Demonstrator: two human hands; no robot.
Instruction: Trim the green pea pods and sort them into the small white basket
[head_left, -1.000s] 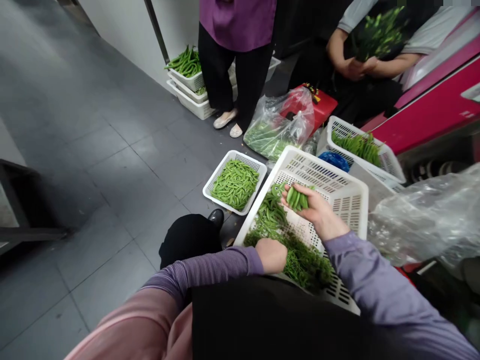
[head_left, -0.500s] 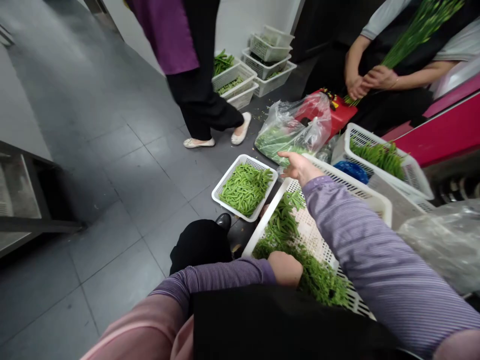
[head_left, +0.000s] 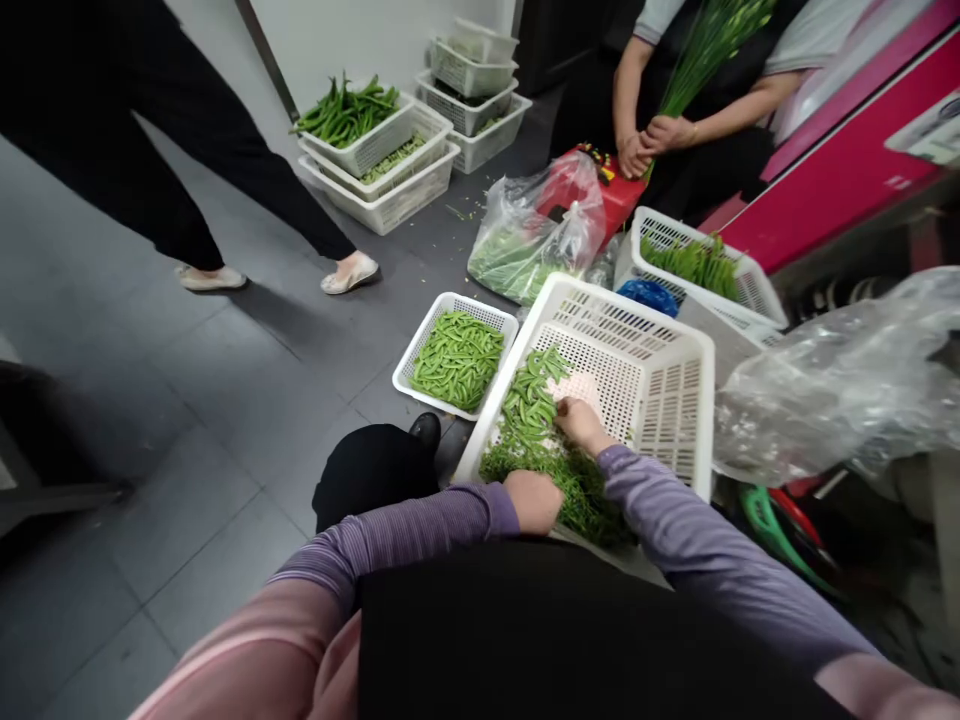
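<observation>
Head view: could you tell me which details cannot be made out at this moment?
All in the head view:
Left hand: fingers hidden by the back of the hand; whether it grips anything is unclear.
Right hand: fingertips at the green pods, too small to tell whether they pinch one.
Large white basket: near side partly hidden by black cloth.
Person at left: upper body cut off by the top edge.

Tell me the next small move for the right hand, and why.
Perhaps pinch a few pods with the right hand: its fingertips are at the edge of that pile, inside the big basket, and the left hand is down by the greens.
</observation>
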